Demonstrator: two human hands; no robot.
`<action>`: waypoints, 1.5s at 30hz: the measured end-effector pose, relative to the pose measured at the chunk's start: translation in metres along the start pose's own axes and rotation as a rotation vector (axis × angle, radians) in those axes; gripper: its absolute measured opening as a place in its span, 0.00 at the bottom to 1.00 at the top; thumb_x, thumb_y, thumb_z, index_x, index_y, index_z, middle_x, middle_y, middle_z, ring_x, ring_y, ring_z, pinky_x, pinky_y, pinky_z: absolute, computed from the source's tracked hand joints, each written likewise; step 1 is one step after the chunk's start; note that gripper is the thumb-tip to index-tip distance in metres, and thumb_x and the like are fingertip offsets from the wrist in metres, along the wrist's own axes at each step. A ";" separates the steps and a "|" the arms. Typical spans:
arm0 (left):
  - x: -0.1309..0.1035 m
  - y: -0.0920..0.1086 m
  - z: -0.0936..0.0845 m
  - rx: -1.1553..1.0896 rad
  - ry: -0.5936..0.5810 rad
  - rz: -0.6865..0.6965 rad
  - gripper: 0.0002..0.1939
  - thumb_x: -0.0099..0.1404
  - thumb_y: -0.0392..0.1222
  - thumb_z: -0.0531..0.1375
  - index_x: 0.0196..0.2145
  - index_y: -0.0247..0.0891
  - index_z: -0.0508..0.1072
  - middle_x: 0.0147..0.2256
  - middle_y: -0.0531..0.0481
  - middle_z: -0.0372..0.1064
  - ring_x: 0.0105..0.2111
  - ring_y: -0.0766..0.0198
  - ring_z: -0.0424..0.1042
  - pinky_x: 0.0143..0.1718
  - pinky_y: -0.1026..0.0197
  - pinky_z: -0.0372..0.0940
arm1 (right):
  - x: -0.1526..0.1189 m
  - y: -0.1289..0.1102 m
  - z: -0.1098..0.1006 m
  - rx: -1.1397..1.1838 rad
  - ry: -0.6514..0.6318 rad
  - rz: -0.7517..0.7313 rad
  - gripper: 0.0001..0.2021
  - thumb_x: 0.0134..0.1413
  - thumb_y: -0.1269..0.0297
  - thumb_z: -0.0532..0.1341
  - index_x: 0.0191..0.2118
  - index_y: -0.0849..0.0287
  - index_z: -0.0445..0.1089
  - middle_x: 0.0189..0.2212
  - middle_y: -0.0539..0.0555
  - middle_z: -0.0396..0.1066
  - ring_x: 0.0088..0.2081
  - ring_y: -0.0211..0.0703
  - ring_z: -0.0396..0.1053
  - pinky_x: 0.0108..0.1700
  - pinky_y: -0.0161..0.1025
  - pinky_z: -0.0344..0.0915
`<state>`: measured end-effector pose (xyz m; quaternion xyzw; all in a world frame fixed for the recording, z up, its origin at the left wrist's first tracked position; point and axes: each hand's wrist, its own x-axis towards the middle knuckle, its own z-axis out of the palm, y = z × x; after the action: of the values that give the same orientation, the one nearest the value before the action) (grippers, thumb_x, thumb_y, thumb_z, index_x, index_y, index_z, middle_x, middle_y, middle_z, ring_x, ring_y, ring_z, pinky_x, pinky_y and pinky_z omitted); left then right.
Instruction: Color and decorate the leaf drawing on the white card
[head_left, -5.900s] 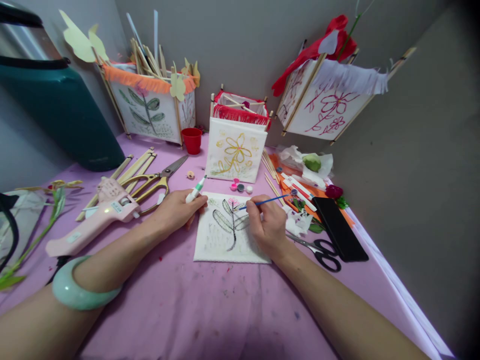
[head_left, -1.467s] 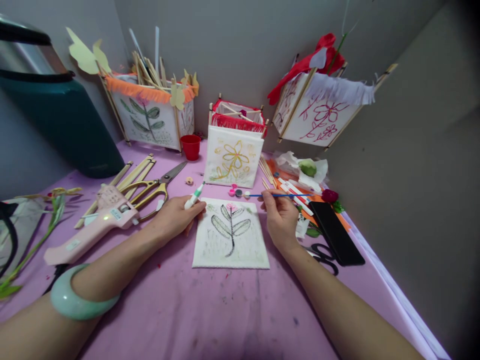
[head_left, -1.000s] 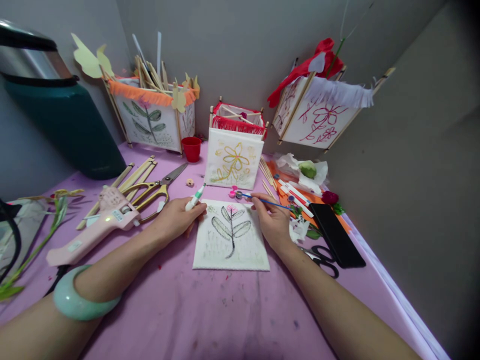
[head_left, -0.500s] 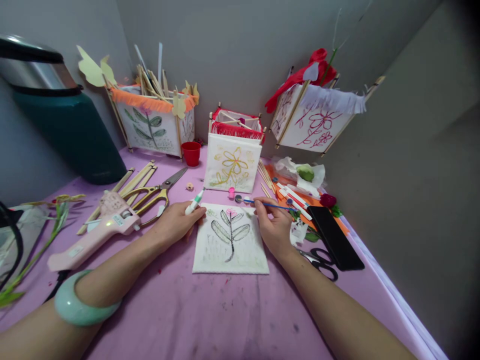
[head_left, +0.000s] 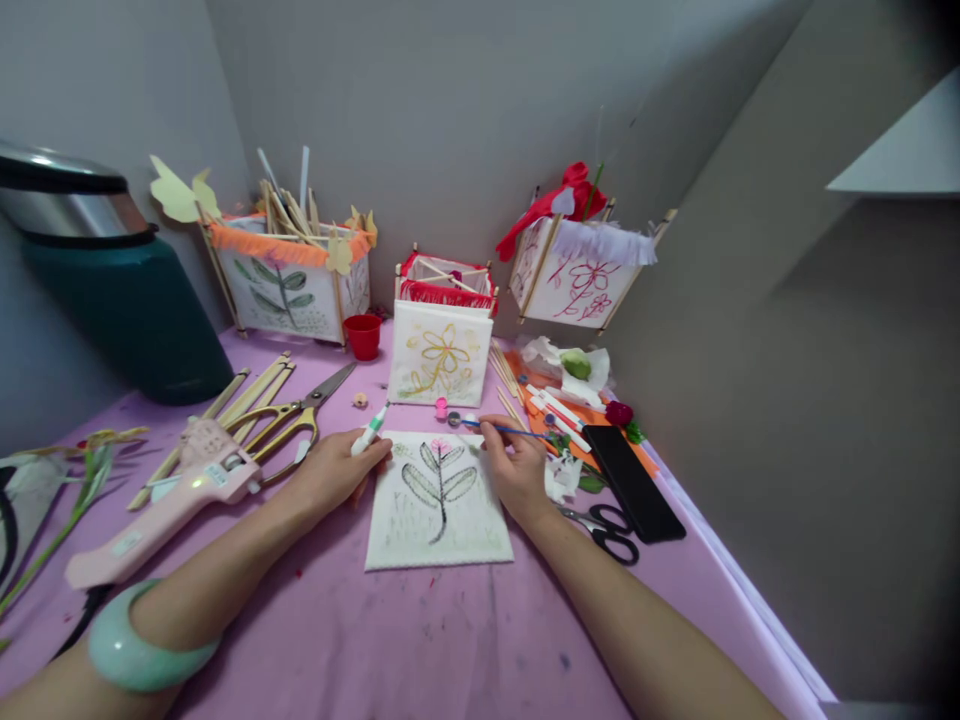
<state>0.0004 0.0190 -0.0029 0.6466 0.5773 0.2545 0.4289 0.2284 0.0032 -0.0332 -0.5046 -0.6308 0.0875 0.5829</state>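
A white square panel (head_left: 480, 530) with a drawn stem, green leaves and a pink flower lies flat on the purple cloth. At its upper left, my left hand (head_left: 337, 470) is closed around a white and green marker (head_left: 369, 430) pointing up and away. My right hand (head_left: 517, 468) pinches a thin blue brush (head_left: 514, 430) at the panel's upper right edge. The brush's left end is by a small dark paint pot (head_left: 454, 420), beside a pink pot (head_left: 442, 408). Behind them leans a panel with a yellow flower (head_left: 444, 360).
On the left are a pink glue gun (head_left: 165, 510), gold-handled scissors (head_left: 300, 415), wooden sticks and a teal bottle (head_left: 120, 310). A red cup (head_left: 364, 337) and decorated boxes stand behind. To the right lie a black phone (head_left: 634, 483), black scissors (head_left: 611, 535) and white markers.
The camera view has shifted, so the whole scene sits lower and further left. Both hands keep their holds on the marker and the brush, with little other movement visible.
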 end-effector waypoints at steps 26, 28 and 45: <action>0.004 -0.009 0.002 -0.055 -0.012 0.045 0.18 0.59 0.56 0.52 0.25 0.38 0.66 0.09 0.58 0.57 0.10 0.67 0.56 0.15 0.65 0.51 | 0.000 -0.004 0.002 -0.071 -0.088 -0.047 0.09 0.57 0.66 0.55 0.39 0.58 0.71 0.35 0.53 0.74 0.33 0.39 0.70 0.33 0.35 0.65; 0.003 -0.008 0.001 -0.051 -0.018 0.037 0.18 0.59 0.56 0.51 0.25 0.38 0.66 0.09 0.58 0.57 0.10 0.67 0.57 0.15 0.65 0.52 | 0.001 -0.006 0.003 -0.086 -0.087 -0.059 0.09 0.57 0.66 0.55 0.39 0.58 0.71 0.35 0.53 0.73 0.35 0.39 0.70 0.34 0.35 0.65; 0.003 -0.008 0.000 -0.061 -0.019 0.019 0.19 0.59 0.58 0.52 0.26 0.38 0.67 0.09 0.58 0.57 0.11 0.67 0.57 0.16 0.64 0.51 | 0.000 -0.004 0.001 -0.166 -0.069 -0.064 0.07 0.55 0.68 0.55 0.35 0.59 0.71 0.31 0.52 0.72 0.27 0.36 0.67 0.29 0.34 0.63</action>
<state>-0.0031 0.0213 -0.0103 0.6410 0.5592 0.2698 0.4513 0.2250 0.0018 -0.0305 -0.5275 -0.6713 0.0334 0.5195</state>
